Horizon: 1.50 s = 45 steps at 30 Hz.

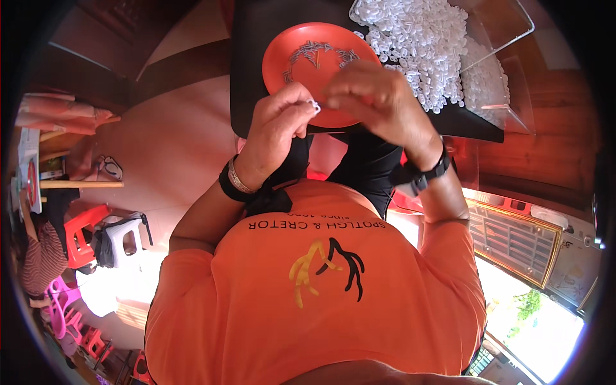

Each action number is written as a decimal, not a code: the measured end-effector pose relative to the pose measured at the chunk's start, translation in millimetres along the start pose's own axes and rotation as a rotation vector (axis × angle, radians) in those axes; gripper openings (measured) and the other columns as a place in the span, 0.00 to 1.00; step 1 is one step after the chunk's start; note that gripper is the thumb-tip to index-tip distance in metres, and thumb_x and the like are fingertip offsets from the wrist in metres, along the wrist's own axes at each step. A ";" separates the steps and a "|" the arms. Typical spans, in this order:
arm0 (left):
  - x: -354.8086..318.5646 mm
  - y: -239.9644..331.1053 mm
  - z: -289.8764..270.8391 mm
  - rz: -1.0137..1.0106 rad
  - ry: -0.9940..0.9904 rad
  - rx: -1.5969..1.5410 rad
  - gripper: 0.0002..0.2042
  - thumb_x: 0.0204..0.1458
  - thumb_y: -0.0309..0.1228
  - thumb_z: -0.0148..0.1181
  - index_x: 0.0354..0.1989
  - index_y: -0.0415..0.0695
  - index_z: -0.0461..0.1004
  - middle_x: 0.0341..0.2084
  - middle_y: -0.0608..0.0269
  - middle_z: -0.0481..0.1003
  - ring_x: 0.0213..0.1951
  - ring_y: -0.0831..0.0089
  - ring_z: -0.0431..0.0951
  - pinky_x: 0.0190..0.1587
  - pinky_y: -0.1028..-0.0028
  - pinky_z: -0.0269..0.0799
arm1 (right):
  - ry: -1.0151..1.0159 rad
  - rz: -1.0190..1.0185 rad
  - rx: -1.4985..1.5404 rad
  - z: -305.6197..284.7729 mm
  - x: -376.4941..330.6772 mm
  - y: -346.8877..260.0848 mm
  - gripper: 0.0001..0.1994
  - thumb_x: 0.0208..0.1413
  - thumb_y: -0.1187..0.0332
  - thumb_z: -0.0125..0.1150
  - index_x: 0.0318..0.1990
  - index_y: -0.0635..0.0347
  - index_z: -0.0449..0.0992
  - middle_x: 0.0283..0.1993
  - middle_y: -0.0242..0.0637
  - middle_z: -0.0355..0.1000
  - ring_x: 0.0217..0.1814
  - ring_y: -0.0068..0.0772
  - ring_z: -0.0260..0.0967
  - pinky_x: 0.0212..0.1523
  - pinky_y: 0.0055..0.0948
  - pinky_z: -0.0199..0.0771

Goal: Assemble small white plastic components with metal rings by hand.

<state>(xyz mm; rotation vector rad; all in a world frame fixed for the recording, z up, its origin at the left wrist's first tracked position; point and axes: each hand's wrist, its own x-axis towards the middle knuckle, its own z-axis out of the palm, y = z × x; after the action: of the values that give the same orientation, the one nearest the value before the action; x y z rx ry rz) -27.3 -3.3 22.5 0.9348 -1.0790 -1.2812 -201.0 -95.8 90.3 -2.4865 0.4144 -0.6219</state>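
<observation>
My left hand [281, 125] pinches a small white plastic piece [314, 106] between thumb and fingertips. Close to it on the right is my right hand [375, 102], slightly blurred, with its thumb and fingers pressed together; anything between them is too small or hidden to make out. Both hands are held over the near part of a round orange-red plate [276, 58]. Small grey metal pieces [311, 49] lie in a loose arc on that plate, partly covered by my right hand.
A large heap of small white plastic pieces [417, 45] lies right of the plate on a black tabletop [247, 77]. Beside it, more white pieces show through a clear plastic panel [513, 58]. At the far left are red stools [83, 234] and a person in a striped top [43, 260].
</observation>
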 end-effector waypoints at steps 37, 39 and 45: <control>-3.7 5.1 -4.4 -0.018 0.101 -0.062 0.06 0.52 0.27 0.49 0.25 0.39 0.66 0.15 0.72 0.60 0.19 0.85 0.57 0.22 0.81 0.53 | -0.103 0.042 -0.201 12.5 16.1 39.2 0.07 0.52 0.70 0.47 0.32 0.64 0.68 0.28 0.46 0.70 0.30 0.51 0.69 0.30 0.40 0.69; -1.7 5.8 -1.7 -0.010 0.081 -0.048 0.07 0.52 0.27 0.49 0.25 0.39 0.66 0.15 0.73 0.60 0.19 0.85 0.57 0.22 0.81 0.53 | -0.125 0.084 -0.156 8.6 6.9 26.8 0.07 0.54 0.69 0.47 0.34 0.64 0.67 0.28 0.47 0.70 0.30 0.53 0.68 0.30 0.41 0.68; 2.6 6.2 7.7 0.011 -0.012 0.084 0.07 0.52 0.27 0.49 0.24 0.38 0.65 0.15 0.72 0.60 0.19 0.86 0.58 0.22 0.81 0.53 | -0.139 0.082 0.145 9.2 -10.9 12.7 0.07 0.57 0.69 0.49 0.35 0.63 0.69 0.26 0.44 0.68 0.30 0.49 0.68 0.31 0.39 0.67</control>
<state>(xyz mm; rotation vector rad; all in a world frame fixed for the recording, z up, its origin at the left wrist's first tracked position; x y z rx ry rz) -33.3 -5.0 30.7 0.9838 -1.1533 -1.2414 -207.6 -97.6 72.5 -2.3444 0.4009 -0.4283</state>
